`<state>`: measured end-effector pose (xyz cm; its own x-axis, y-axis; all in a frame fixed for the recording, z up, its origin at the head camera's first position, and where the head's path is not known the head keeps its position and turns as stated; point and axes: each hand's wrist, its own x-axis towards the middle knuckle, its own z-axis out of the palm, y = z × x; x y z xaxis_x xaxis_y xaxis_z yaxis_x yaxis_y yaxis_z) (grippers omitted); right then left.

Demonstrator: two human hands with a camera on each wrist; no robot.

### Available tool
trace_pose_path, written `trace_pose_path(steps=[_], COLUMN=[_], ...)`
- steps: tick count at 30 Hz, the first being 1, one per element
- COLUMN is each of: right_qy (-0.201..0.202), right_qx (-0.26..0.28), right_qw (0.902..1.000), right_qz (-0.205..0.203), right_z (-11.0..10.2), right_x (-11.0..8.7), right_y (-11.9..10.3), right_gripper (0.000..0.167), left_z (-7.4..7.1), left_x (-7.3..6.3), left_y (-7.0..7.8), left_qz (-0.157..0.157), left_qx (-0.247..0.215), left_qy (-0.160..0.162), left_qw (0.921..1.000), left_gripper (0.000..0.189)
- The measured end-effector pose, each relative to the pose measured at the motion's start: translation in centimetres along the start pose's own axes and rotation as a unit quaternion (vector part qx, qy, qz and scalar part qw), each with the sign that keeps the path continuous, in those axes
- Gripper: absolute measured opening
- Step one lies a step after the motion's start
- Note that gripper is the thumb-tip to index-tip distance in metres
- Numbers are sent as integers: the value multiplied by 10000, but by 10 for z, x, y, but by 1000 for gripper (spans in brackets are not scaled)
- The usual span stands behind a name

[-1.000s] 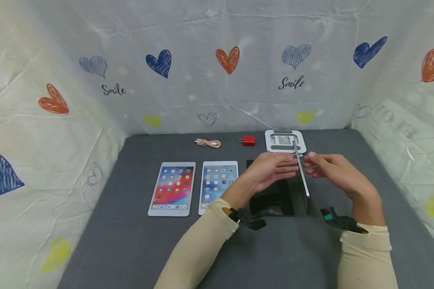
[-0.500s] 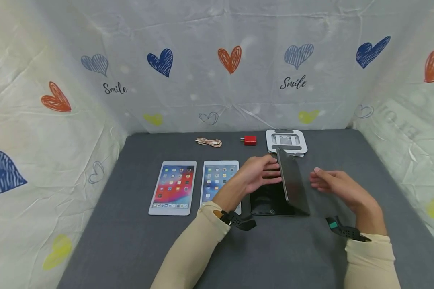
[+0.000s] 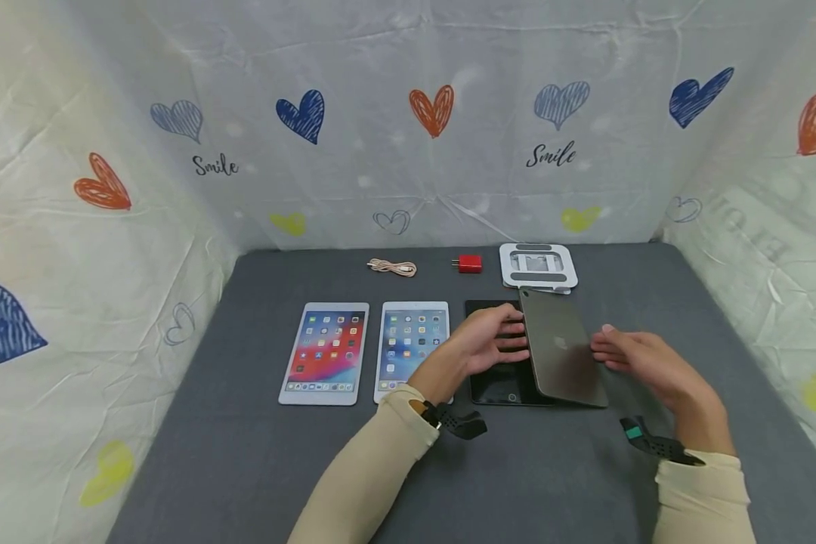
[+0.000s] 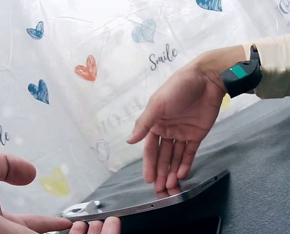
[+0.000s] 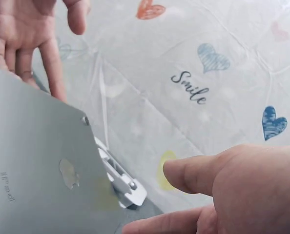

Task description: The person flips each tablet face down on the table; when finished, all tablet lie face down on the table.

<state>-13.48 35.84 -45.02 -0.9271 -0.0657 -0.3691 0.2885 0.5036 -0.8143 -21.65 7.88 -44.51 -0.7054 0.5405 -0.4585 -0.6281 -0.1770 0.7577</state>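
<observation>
A dark grey tablet (image 3: 563, 347) leans over to the right with its back facing up, its left edge raised and its right edge low at the table. My left hand (image 3: 483, 340) touches that raised edge with straight fingers; in the left wrist view the thumb (image 4: 18, 169) stands away from the tablet. Beside the low edge is my right hand (image 3: 642, 366), fingers extended, with the fingertips right at the edge. In the right wrist view the tablet's back (image 5: 47, 161) shows a logo and a corner camera. Partly covered beneath lies a black tablet (image 3: 499, 385), screen up.
Two white tablets, the left one (image 3: 325, 353) and the right one (image 3: 411, 340), lie lit on the grey table (image 3: 231, 453). Along the back are a coiled cable (image 3: 392, 268), a red charger plug (image 3: 468, 264) and a white folding stand (image 3: 539, 267). A printed curtain (image 3: 353, 174) closes the back.
The grey tablet has tipped from standing edge-on over to the right, turning its back upward. My left hand moved left with its raised edge; my right hand shifted slightly right and nearer me.
</observation>
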Motion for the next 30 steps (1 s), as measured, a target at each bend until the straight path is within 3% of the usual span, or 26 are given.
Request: trace_pose_path(steps=[11, 20, 30], right_qy=[210, 458, 514], right_qx=[14, -361, -74], right_qw=[9998, 9979, 9973], right_qz=[23, 274, 515], right_z=[-16, -22, -20], right_x=[-6, -11, -11], right_y=[11, 11, 11], right_gripper=[83, 88, 93], left_z=[16, 32, 33], left_x=[16, 26, 32], left_y=[-13, -20, -23], left_qz=[-65, -164, -42], left_qx=[-82, 197, 490], left_qy=[79, 81, 202], left_qw=[9999, 9996, 9986], left_gripper=[39, 38, 35])
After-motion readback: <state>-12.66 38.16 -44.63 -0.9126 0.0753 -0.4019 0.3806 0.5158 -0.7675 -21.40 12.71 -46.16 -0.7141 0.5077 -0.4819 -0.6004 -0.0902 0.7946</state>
